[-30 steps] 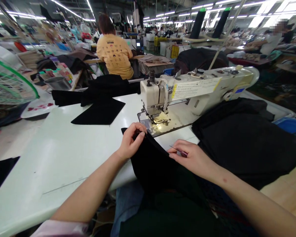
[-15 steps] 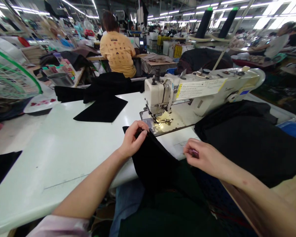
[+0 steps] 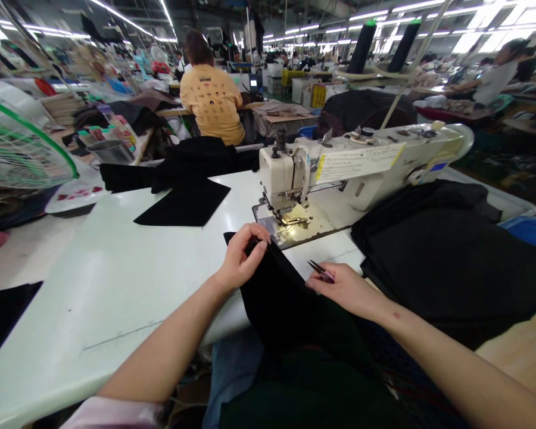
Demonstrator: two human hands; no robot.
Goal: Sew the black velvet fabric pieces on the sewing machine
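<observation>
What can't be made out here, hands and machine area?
Head view, all:
- Two-pronged tool: grip covered by the right hand; snips or tweezers, can't tell.
- Black fabric: pinched edge covered by the left hand; lower end blends into dark green cloth.
- Paper label on the sewing machine: writing too small.
- Green-rimmed fan: cut off by the left edge.

Left sleeve (image 3: pixel 116 413) pale pink, forearm (image 3: pixel 165 336) bare; blue denim (image 3: pixel 234 366) on leg; dark green cloth (image 3: pixel 304 387) across lap.
</observation>
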